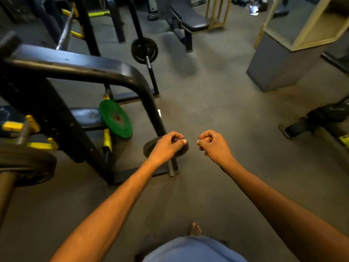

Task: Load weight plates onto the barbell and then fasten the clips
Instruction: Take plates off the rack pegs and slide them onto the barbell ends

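Observation:
My left hand (pixel 167 146) and my right hand (pixel 213 144) are stretched out side by side over the floor, both with fingers curled and nothing visibly held. A small black plate (pixel 149 148) on a low peg of the black rack (pixel 79 67) lies partly hidden behind my left hand; I cannot tell if they touch. A green plate (pixel 116 121) hangs on another rack peg to the left. At the far left, a barbell sleeve (pixel 5 191) carries a black plate (pixel 26 165). No clip is in sight.
Another black plate (pixel 144 51) sits on a far peg. A bench (pixel 188 21) stands at the back and a grey cabinet (pixel 273 59) at the right. A black bag (pixel 321 116) lies on the floor at the right. My bare foot (pixel 195 228) shows below.

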Demonstrator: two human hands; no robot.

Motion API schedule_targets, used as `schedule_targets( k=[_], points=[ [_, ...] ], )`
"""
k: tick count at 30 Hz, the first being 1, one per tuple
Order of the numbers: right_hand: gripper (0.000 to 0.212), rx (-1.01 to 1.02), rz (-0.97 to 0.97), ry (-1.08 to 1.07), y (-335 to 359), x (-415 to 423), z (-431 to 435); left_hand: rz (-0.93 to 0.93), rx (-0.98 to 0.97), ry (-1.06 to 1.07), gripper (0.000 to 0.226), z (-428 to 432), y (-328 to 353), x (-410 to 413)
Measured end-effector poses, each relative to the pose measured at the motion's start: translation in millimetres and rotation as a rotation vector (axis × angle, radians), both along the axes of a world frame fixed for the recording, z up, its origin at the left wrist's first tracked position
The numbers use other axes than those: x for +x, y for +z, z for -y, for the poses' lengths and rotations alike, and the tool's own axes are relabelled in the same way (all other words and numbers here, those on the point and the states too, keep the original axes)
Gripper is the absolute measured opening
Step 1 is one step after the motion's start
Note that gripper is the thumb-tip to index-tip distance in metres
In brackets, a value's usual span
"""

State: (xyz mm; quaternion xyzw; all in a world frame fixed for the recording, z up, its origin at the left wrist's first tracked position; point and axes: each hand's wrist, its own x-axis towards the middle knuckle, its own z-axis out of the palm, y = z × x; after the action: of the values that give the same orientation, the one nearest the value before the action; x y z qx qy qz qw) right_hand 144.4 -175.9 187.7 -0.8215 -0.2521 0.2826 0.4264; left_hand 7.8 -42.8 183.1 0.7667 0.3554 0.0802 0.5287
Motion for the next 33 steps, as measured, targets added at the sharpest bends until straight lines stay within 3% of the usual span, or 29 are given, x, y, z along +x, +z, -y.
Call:
schedule_targets(
  k=[8, 11, 13, 17, 25, 33],
  points=[
    [0.016, -0.091, -0.015, -0.041, -38.0, 143.6, 7.2, -0.088, -0.020, -0.132, 0.026, -24.8, -33.8, 143.3],
    [0.015, -0.135, 0.009, -0.012, -54.5, 204.7, -14.0, -0.104, -0.030, -0.151, 0.039, -54.8, -50.4, 202.3],
    [0.012, -0.150, 0.019, -0.007, -64.4, 250.1, -36.8, -0.105, -0.045, -0.147, 0.046, -80.3, -63.9, 246.8],
    [0.017, -0.191, 0.011, -0.013, -63.7, 342.9, -85.9, -0.138, -0.114, -0.136, 0.030, -131.4, -73.7, 344.6],
    [0.019, -0.215, 0.051, 0.027, -33.4, 512.7, -192.5, -0.159, -0.087, -0.187, 0.024, -230.1, -50.8, 507.3],
    [0.013, -0.212, 0.060, 0.194, -75.6, 690.5, -341.6, -0.257, -0.054, -0.143, 0.029, -350.9, -93.5, 651.1]
  ],
)
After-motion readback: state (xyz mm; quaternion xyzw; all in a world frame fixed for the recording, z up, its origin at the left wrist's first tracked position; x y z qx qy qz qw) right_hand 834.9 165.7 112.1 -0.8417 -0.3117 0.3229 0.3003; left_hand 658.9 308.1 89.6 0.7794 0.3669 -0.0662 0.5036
